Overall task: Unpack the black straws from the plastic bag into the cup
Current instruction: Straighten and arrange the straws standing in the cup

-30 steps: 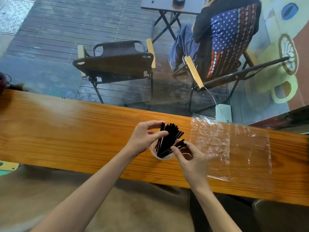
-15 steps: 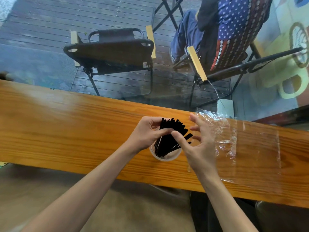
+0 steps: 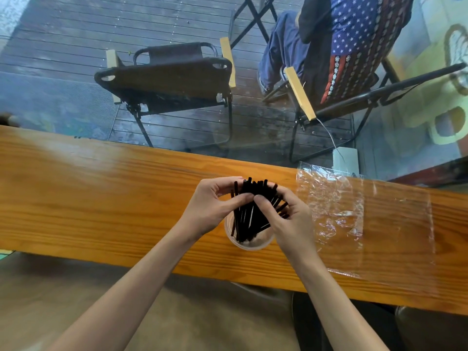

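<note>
Both hands grasp the black straws standing in the cup.

Our left hand and right hand now pinch together; 0.5 s ago the right hung spread. Squeezing hard could tip the cup; the plastic bag lies beside it, right.

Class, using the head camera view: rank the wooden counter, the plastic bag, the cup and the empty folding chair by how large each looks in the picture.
1. Wooden counter, the largest.
2. Plastic bag and empty folding chair: about alike; the chair stands farther off, so unranked.
3. Cup, the smallest, partly hidden.
</note>
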